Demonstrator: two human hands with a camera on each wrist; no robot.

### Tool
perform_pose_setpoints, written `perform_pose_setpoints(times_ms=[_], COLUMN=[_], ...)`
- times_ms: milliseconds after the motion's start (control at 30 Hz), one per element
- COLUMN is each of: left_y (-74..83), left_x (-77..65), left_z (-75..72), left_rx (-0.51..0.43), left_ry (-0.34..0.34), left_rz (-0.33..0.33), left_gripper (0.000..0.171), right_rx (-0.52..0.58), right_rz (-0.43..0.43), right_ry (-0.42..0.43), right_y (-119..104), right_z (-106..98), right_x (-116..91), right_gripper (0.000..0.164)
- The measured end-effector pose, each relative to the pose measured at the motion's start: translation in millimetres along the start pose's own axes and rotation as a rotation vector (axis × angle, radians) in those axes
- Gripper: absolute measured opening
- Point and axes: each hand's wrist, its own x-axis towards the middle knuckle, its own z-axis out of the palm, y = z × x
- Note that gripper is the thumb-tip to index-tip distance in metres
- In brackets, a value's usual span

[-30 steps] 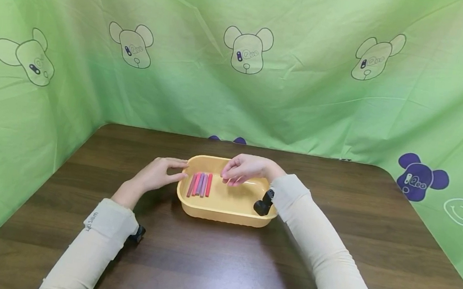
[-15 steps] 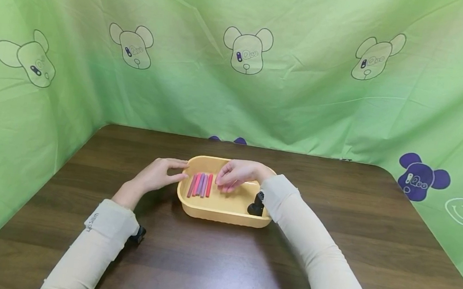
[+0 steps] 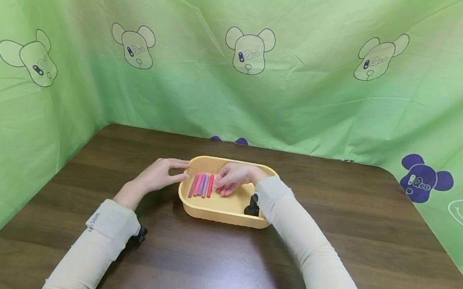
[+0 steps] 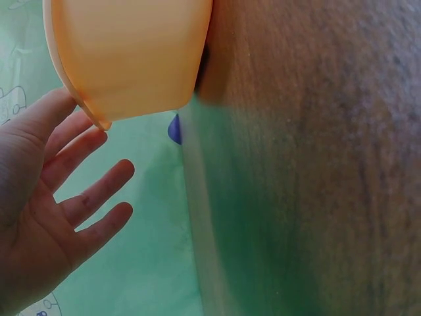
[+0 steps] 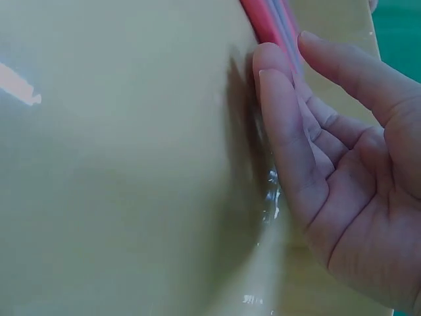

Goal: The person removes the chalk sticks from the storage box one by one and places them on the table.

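A yellow plastic tray (image 3: 223, 216) with rounded ends stands on the table. In its left part lies a row of several thin coloured sticks (image 3: 204, 186), pink, purple and red, side by side. My left hand (image 3: 158, 175) touches the tray's left end; in the left wrist view its thumb and two fingertips meet the rim (image 4: 69, 82) while the other fingers spread free. Inside the tray, my right hand (image 3: 233, 178) has its fingertips right at the red stick at the row's right end. The right wrist view shows gently bent fingers and a separate thumb, nothing gripped between them.
The dark wooden table (image 3: 183, 263) runs up to a green cloth backdrop (image 3: 295, 113) with printed bear heads. A black wrist camera (image 3: 252, 206) on the right cuff hangs over the tray's right part; another (image 3: 139, 235) sits under the left cuff.
My right hand has moved left and slightly toward me inside the tray, up to the red stick. The left hand stays at the tray's left end, and the row of sticks looks the same.
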Motion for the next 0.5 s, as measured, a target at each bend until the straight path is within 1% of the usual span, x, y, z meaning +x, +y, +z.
perform_pose_setpoints(times_ms=[100, 267, 500], left_y=[-0.3, -0.4, 0.1], left_x=[0.4, 0.3, 0.1], left_z=[0.0, -0.3, -0.7], left_rx=[-0.003, -0.004, -0.002], left_ry=[-0.006, -0.009, -0.008], left_rz=[-0.008, -0.009, -0.007], left_gripper=[0.043, 0.043, 0.043], right_rx=[-0.008, -0.009, -0.011], right_rz=[0.018, 0.031, 0.054], right_ry=[0.012, 0.029, 0.053], right_y=[-0.7, -1.3, -5.1], right_z=[2.1, 4.6, 7.4], right_x=[1.1, 3.8, 5.5], right_gripper=[0.01, 0.017, 0.022])
